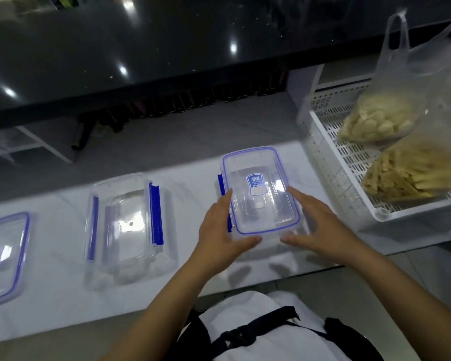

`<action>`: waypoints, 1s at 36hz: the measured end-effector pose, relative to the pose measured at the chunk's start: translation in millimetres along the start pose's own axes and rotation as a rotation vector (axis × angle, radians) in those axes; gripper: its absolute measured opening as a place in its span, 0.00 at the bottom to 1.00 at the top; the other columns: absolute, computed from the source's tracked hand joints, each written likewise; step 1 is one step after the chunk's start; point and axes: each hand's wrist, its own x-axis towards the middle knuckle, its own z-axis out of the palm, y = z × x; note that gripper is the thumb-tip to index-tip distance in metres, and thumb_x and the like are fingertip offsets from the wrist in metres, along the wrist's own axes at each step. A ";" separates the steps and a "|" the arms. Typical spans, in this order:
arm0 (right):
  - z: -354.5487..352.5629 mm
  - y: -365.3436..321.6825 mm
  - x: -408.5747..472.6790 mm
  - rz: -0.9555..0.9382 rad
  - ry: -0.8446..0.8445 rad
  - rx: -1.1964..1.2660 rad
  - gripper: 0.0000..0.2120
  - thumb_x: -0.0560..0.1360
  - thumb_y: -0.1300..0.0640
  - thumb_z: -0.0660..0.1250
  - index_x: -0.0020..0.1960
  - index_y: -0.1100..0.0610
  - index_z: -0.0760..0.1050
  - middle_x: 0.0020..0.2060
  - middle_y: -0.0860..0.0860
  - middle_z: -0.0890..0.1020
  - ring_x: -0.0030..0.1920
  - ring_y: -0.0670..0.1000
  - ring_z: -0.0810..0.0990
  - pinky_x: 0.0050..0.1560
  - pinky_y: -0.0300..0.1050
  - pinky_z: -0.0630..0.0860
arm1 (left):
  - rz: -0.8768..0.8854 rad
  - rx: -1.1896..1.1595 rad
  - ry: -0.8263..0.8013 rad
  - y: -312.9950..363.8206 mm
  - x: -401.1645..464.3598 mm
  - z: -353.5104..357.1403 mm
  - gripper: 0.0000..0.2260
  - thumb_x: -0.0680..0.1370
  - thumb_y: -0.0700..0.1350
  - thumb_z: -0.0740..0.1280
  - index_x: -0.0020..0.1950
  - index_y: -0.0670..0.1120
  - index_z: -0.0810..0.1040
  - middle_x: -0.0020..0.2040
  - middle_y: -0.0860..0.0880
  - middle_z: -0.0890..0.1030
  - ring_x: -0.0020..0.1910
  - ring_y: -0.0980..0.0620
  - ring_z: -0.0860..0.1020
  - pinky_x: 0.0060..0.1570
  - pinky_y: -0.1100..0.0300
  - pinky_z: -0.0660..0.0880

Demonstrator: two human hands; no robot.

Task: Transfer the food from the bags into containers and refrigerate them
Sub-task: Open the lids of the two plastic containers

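Box (261, 191) sits lidded on the bench (63, 295), left of the basket (331, 162) holding food bags (380, 118); both hands' fingers (245, 241) lie straight against its sides, steadying it, probably for unlatching.

A clear lidded container (261, 190) with a blue seal sits on a white tabletop (63, 295). The left hand (223, 231) and right hand (320, 227) flank it, fingers straight, apparently touching its sides. Left of it stands an open container (125, 225) with blue clips. To its right, a white perforated basket (349, 183) holds two bags of pale food (391, 142).
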 end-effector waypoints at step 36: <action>225.0 -277.3 53.8 -0.457 -0.168 -0.173 0.34 0.75 0.35 0.66 0.77 0.33 0.54 0.80 0.40 0.55 0.80 0.45 0.42 0.80 0.55 0.48 | -0.226 0.241 0.360 -130.0 -183.3 -294.4 0.44 0.69 0.54 0.79 0.74 0.75 0.55 0.73 0.76 0.58 0.75 0.71 0.54 0.71 0.69 0.56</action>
